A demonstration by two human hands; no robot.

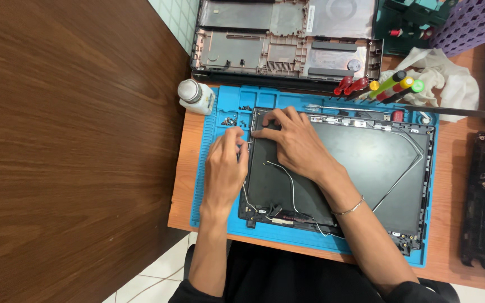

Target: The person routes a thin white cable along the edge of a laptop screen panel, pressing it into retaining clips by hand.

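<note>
**Two hands at the corner of a laptop lid**

Two bare hands meet at one corner of the black laptop lid, which lies flat on the blue work mat. The right hand rests palm down on the lid, fingers spread and pressing at that corner; it grasps nothing that can be seen. The left hand sits just beside the lid's edge, fingers curled tightly near the corner; whatever it pinches is hidden behind the knuckles, so I cannot tell what it holds.

Thin white cables run across the lid and pass under the right wrist. Small screws lie in the mat's trays, just beyond the lid's corner. A white bottle stands off the mat near that corner. Screwdrivers with coloured handles lie past the lid's far edge, next to a white cloth and a laptop base, its top cut off by the frame.
</note>
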